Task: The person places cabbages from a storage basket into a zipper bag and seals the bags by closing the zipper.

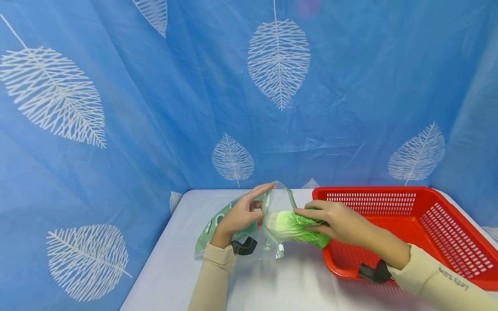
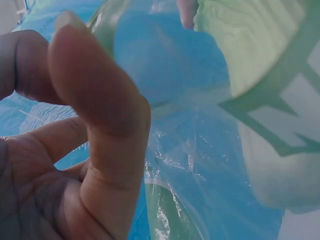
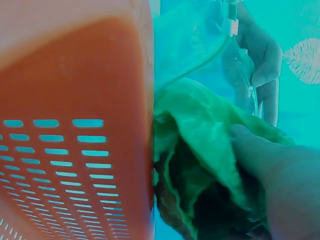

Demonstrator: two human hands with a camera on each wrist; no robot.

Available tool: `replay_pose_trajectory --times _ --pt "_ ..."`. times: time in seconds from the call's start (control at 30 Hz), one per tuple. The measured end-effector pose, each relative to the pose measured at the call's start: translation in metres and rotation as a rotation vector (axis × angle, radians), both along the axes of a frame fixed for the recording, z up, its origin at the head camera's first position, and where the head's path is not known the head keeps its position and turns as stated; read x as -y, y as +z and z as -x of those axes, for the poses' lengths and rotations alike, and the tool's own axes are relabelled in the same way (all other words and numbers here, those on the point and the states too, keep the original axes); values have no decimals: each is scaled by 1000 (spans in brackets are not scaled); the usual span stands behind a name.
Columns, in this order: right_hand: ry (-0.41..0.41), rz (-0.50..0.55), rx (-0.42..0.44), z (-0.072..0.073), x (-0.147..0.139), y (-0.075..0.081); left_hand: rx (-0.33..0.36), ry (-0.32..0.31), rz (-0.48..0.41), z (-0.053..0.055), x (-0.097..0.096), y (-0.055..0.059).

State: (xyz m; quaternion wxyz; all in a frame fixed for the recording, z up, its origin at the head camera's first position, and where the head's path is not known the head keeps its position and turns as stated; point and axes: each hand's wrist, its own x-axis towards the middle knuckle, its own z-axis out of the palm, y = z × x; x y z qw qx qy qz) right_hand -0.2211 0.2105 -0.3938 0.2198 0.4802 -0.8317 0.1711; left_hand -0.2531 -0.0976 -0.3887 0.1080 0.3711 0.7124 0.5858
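A clear and green zip bag [image 1: 212, 229] lies on its side with its mouth spread towards the right. My left hand [image 1: 241, 214] grips the bag at its mouth, the index finger along the upper rim. My right hand [image 1: 334, 218] holds a Chinese cabbage [image 1: 285, 223] by its leafy end. The cabbage's pale base is inside the bag's mouth, while the green leaves stay outside. In the right wrist view my thumb presses the crinkled leaves [image 3: 200, 112]. Through the bag's film, the left wrist view shows the pale cabbage [image 2: 245, 40].
A red perforated plastic basket [image 1: 373, 190] stands at the right, its left wall close beside the cabbage leaves. The white table [image 1: 163, 268] carries everything. A blue curtain [image 1: 334, 86] with white leaf prints hangs behind and at the left.
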Motion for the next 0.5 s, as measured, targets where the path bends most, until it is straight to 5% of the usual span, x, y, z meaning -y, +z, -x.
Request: replay_pose_trajectory --times 0.3,0.5 --pt "-23 127 97 3 7 10 7 -35 -82 0 7 3" --pt "-22 110 153 -3 25 26 -20 -22 -111 -9 10 12"
